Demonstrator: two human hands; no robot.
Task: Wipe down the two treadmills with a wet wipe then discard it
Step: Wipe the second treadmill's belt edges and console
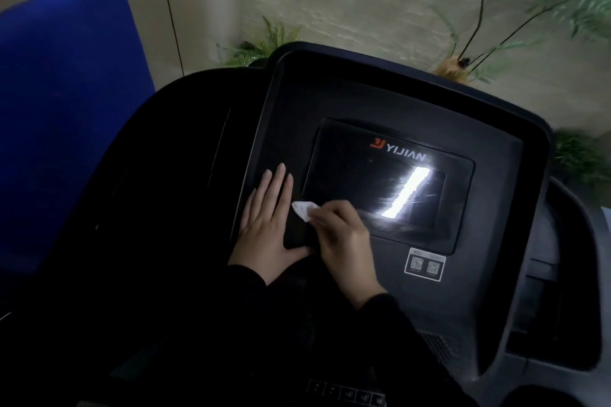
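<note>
A black treadmill console (pixel 380 102) fills the middle of the view, with a dark screen (pixel 373 188) that reflects a bright strip of light. My left hand (pixel 267 221) lies flat, fingers together, on the console just left of the screen. Beside it, my right hand (pixel 344 241) pinches a small white wet wipe (pixel 304 210) against the screen frame's lower left corner. Both sleeves are black. Only this one treadmill is clearly visible.
A blue panel (pixel 66 102) stands at the left. Green plants (pixel 529 10) lean against the beige wall behind the console. A sticker with two codes (pixel 425 264) sits below the screen. A row of buttons (pixel 347 393) shows at the bottom edge. A grey handrail (pixel 568 274) curves at the right.
</note>
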